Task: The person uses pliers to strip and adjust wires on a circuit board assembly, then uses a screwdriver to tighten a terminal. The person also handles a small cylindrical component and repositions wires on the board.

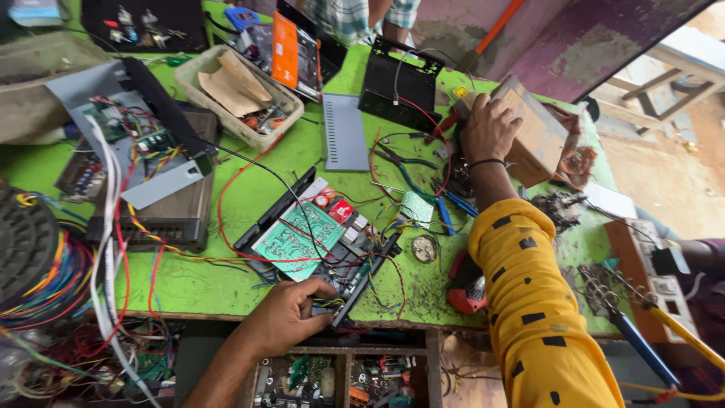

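My left hand [287, 313] grips the near edge of an open black electronics chassis [260, 227] that holds a green circuit board [298, 238] with red and black wires. My right hand [489, 130], in a yellow spotted sleeve, reaches far across the green table [249, 181] and clasps a tan cardboard box [538, 136] at the back right. Pliers [404, 160] and blue-handled tools lie between the two hands.
A beige tray [238, 94] of parts stands at the back, a grey vented cover [343, 132] beside it. Another opened device with wiring [147, 162] fills the left. Open drawers of small parts [332, 378] sit below the table edge. Another person stands at the far side.
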Demonstrator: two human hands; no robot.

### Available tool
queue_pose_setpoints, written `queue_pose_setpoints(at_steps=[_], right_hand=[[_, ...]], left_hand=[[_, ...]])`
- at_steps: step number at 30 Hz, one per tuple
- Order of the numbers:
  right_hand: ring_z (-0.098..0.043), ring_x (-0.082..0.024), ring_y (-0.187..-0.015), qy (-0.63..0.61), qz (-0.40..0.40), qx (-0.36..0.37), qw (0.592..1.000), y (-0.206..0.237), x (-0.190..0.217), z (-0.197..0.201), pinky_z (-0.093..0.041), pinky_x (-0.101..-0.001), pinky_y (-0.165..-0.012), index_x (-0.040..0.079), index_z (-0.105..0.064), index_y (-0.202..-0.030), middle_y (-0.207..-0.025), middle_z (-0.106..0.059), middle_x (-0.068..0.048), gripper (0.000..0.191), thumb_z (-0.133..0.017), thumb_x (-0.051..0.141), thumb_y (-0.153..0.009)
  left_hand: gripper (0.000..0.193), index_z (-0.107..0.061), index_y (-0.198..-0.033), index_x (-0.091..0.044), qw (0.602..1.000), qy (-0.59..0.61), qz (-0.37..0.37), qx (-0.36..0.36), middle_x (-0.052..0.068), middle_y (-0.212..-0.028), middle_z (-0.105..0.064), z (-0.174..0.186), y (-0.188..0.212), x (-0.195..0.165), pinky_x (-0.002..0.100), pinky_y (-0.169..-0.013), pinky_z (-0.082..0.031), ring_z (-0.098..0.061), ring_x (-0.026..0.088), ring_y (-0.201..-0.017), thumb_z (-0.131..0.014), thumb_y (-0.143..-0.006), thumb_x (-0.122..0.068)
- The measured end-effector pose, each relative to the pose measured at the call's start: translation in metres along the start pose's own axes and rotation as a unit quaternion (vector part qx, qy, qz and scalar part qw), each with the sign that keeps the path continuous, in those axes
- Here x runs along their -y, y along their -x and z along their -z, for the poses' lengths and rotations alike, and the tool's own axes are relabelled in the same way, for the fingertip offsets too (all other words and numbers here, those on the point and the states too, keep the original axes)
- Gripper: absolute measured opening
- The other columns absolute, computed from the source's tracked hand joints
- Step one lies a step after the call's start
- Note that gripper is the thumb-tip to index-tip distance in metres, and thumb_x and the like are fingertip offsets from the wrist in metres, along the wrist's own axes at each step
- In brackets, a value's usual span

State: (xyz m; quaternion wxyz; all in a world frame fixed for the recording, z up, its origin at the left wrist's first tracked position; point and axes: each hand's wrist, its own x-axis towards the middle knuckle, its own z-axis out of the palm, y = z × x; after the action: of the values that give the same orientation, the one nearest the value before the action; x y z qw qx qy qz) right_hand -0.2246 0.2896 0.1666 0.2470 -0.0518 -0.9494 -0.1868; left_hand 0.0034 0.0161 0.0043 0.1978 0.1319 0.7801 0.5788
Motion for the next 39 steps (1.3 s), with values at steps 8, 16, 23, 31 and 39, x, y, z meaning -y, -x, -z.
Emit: queue_pose_setpoints(at_steps=[8,16,23,31,39], right_hand=[[-0.067,-0.033,-0.103,-0.210,-0.020,-0.198,0.957,0.004,-0.134,0.021,-0.049,-0.0493,-0.094,0.004,-0.055,-0.127,-0.122,-0.063,-0.016,0.046,-0.075,0.021,-0.090],[-0.060,-0.029,-0.123,-0.233,0.007,-0.252,0.939,0.026,-0.210,0.044,-0.045,-0.0427,-0.108,0.007,-0.052,-0.134,-0.128,-0.059,-0.012,0.047,-0.073,0.015,-0.093],[-0.055,-0.030,-0.128,-0.130,0.140,-0.135,0.972,0.062,-0.119,0.017,-0.040,-0.0476,-0.099,0.013,-0.060,-0.126,-0.143,-0.057,-0.012,0.055,-0.086,0.020,-0.078],[-0.053,-0.034,-0.133,-0.041,0.173,-0.048,0.983,0.092,-0.086,0.005,-0.039,-0.0469,-0.102,0.007,-0.061,-0.119,-0.140,-0.055,-0.019,0.050,-0.078,0.029,-0.076],[-0.057,-0.040,-0.117,-0.182,0.107,0.234,0.949,0.144,-0.059,0.001,-0.046,-0.0498,-0.096,0.000,-0.056,-0.125,-0.119,-0.060,-0.025,0.078,-0.074,0.062,-0.080]], left_hand=[[0.031,-0.072,-0.105,-0.010,1.000,-0.019,0.017,-0.004,0.001,-0.047,-0.042,-0.013,0.005,0.001,0.034,-0.046,-0.031,-0.038,0.011,-0.045,-0.083,-0.077,-0.016],[0.034,-0.072,-0.108,-0.010,0.999,-0.035,-0.009,-0.017,0.002,-0.047,-0.040,-0.011,0.013,-0.005,0.035,-0.045,-0.029,-0.037,0.012,-0.044,-0.083,-0.077,-0.016],[0.033,-0.073,-0.107,-0.010,0.999,-0.049,0.002,-0.024,-0.001,-0.048,-0.040,-0.005,0.021,-0.011,0.033,-0.045,-0.029,-0.036,0.009,-0.045,-0.083,-0.076,-0.016],[0.032,-0.072,-0.107,-0.009,0.998,-0.039,-0.025,-0.030,-0.002,-0.049,-0.040,-0.005,0.024,-0.016,0.032,-0.045,-0.030,-0.036,0.007,-0.046,-0.082,-0.077,-0.014],[0.030,-0.071,-0.111,-0.009,0.997,-0.045,-0.055,-0.023,0.001,-0.052,-0.046,-0.006,0.029,-0.019,0.032,-0.047,-0.033,-0.040,0.009,-0.047,-0.072,-0.081,-0.015]])
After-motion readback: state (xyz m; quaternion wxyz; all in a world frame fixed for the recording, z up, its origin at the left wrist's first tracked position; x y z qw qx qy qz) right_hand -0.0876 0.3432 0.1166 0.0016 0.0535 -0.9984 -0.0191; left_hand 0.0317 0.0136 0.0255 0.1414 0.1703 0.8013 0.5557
